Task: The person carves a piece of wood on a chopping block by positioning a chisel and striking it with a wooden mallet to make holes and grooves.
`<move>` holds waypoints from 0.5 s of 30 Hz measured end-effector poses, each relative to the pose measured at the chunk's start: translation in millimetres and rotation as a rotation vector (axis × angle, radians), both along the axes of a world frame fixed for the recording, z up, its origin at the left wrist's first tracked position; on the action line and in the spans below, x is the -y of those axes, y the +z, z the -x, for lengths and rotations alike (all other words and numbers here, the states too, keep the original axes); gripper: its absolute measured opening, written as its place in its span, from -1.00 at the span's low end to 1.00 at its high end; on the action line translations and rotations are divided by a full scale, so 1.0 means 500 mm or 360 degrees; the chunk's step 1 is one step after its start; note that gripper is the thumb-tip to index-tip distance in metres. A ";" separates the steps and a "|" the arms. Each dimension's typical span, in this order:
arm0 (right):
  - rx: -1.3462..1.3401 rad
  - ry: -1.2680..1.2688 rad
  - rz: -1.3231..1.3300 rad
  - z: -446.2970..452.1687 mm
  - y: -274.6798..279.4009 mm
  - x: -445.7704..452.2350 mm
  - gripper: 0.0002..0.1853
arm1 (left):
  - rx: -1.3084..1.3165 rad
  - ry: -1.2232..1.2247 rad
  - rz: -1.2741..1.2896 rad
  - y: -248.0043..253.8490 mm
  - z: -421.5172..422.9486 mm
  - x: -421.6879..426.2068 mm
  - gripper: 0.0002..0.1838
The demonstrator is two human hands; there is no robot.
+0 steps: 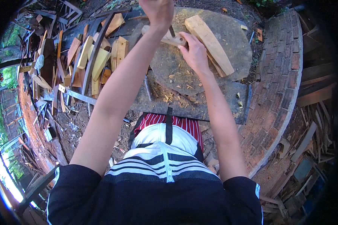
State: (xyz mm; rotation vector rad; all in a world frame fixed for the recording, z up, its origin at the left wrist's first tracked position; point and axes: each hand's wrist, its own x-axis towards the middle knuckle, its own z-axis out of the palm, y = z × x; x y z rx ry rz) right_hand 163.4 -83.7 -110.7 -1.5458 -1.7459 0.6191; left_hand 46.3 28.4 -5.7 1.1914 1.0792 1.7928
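Observation:
My left hand [158,10] is at the top edge, partly cut off and seemingly closed; what it grips is out of sight. Just beside its wrist a dark metal shaft [171,30] stands on a small pale piece of wood [172,39]. That piece has a round hole near its right end, where my right hand [194,52] clasps it with thumb and fingers. Below lies a round, worn wooden board [176,71] strewn with chips. A thick wooden block [209,45] rests on the board, right of my right hand.
Several wood offcuts [99,63] and a long dark bar [96,52] lie to the left. A narrow metal tool [148,89] sits near the board's left side. A curved brick wall [276,75] runs along the right, with scrap timber [308,140] beyond it.

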 end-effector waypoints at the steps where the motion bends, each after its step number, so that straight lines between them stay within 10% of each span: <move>1: -0.0001 0.0002 0.0000 0.000 -0.002 0.000 -0.47 | -0.0001 0.0002 0.0000 0.000 0.000 0.000 -0.58; 15: -0.0058 0.0314 -0.0056 -0.038 -0.003 -0.025 -0.51 | -0.0271 0.0389 -0.0203 -0.015 -0.001 0.019 -0.68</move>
